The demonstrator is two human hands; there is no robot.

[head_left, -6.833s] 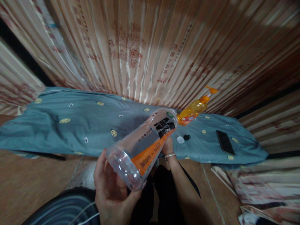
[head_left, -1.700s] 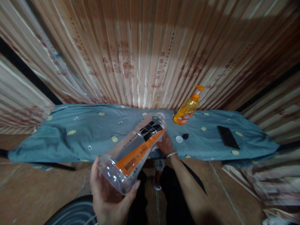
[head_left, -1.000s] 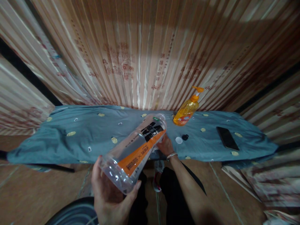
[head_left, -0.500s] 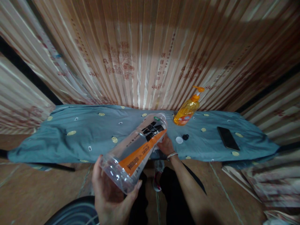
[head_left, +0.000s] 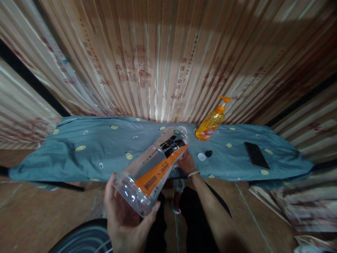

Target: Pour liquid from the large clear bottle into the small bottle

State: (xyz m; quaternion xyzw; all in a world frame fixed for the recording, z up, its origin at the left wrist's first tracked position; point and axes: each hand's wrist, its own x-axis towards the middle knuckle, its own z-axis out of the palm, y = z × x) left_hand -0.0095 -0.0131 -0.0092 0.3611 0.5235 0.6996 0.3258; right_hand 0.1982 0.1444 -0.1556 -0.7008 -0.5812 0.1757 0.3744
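A large clear plastic bottle (head_left: 154, 167) with an orange and black label is held tilted, its base toward me and its neck end pointing away to the right. My left hand (head_left: 126, 218) grips the base, thumb on one side and fingers on the other. Around the bottle near its far end is my right hand (head_left: 186, 162), its fingers mostly hidden behind it; a bracelet circles that wrist. To the right of the bottle, a white round cap (head_left: 201, 157) and a small black cap-like piece (head_left: 209, 153) lie on the cloth.
A blue-grey patterned cloth (head_left: 102, 154) covers the narrow table. An orange pump bottle (head_left: 210, 123) of yellow liquid stands at the back, and a black phone (head_left: 256, 155) lies at the right. Curtains (head_left: 158, 63) hang behind. A round dark-rimmed object (head_left: 84, 239) is at lower left.
Almost nothing differs; both hands keep hold of the bottle, and the view has shifted very slightly.
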